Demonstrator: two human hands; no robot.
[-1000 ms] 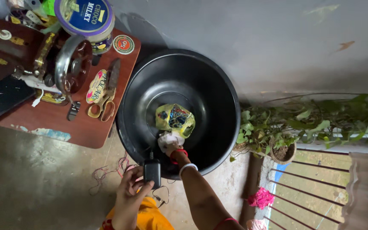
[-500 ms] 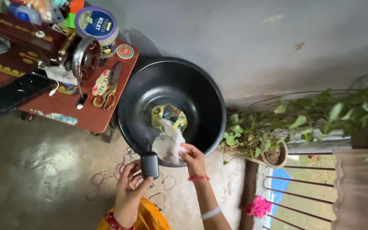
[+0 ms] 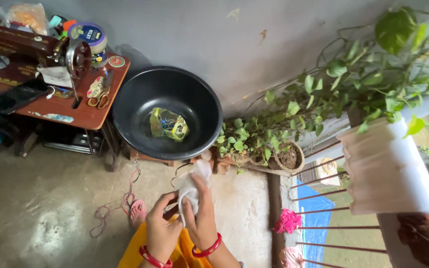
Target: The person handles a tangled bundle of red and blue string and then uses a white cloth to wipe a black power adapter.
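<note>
Soft, even daylight fills the scene, coming from the open railing side on the right, where the grass beyond the bars looks brightest. The wall (image 3: 254, 44) is lit flat and grey. The basin (image 3: 167, 111) throws a faint shadow on the wall at its upper left, and its black inside shows a dull sheen. The floor (image 3: 40, 198) carries pale glossy patches. Under the counter (image 3: 83, 116) it is dark. Wide-angle bending curves the edges. The leaves (image 3: 398, 30) at upper right are soft.

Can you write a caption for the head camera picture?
Both hands, left and right, hold a white cloth near a black basin.
</note>
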